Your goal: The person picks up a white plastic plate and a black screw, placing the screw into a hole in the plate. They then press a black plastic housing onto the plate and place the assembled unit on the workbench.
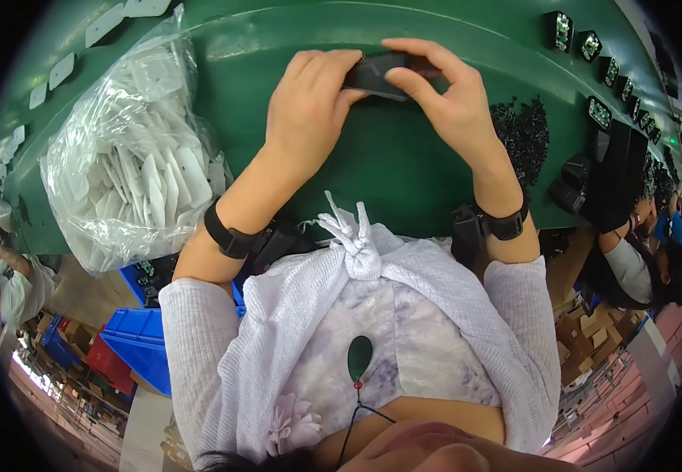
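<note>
1. Head view, hands: both hands meet at the top centre of the picture, over the green work surface [388,157]. The left hand [309,102] is curled, its fingers folded down over the near-left end of a small black part [380,75]. The right hand [447,94] pinches the other end, thumb below and forefinger arched over the top.
2. Head view, the part: it lies between the two hands, touching both, so neither is nearer. Its long axis runs roughly left to right across the picture, slightly tilted. Whether it rests on the surface or is lifted just off it cannot be told.
3. Head view, left side: a clear plastic bag of flat white pieces [132,157] sits well apart from the left hand, toward the surface's left edge.
4. Head view, right side: a heap of small black pieces [523,134] lies just beside the right wrist, and a stack of black housings [604,169] stands farther right.
5. Head view, wrists: each forearm wears a black wrist strap [231,236].
</note>
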Motion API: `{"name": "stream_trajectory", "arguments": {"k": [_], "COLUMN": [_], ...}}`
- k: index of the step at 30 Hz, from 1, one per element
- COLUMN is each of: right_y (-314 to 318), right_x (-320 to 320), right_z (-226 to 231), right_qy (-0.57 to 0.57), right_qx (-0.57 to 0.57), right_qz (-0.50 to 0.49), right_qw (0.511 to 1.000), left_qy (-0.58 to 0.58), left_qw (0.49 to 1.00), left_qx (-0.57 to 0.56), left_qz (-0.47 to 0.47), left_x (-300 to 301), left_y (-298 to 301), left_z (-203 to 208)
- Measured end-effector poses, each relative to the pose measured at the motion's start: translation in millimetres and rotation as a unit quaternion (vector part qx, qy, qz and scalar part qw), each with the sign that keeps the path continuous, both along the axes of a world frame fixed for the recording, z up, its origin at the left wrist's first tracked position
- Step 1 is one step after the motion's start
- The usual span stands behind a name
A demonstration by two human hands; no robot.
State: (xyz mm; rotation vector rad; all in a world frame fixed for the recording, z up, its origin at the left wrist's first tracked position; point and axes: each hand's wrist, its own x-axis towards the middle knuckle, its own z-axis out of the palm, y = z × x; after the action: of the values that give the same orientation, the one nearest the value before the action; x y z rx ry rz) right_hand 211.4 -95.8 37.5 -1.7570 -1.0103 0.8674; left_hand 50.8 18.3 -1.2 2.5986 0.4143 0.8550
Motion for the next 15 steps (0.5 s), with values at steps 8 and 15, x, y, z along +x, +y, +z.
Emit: {"name": "stream_trajectory", "arguments": {"k": [8,15], "right_y": [-2.1,4.0], "right_x": [-27.3,-34.9], "right_z": [0.4,7.0], "right_qy": [0.16,0.118], "right_qx": [0.106,0.14], "right_qz": [-0.019,-0.052], "right_qw": [0.981,0.982], "left_qy": [-0.048,-0.016], "left_qw": [0.78,0.897], "left_qx": [-0.622,-0.44], "left_qz": [0.04,0.021], "left_x": [-14.9,-28.1], "left_y": [-18.7,-22.0], "left_z": [16.8,24.4]}}
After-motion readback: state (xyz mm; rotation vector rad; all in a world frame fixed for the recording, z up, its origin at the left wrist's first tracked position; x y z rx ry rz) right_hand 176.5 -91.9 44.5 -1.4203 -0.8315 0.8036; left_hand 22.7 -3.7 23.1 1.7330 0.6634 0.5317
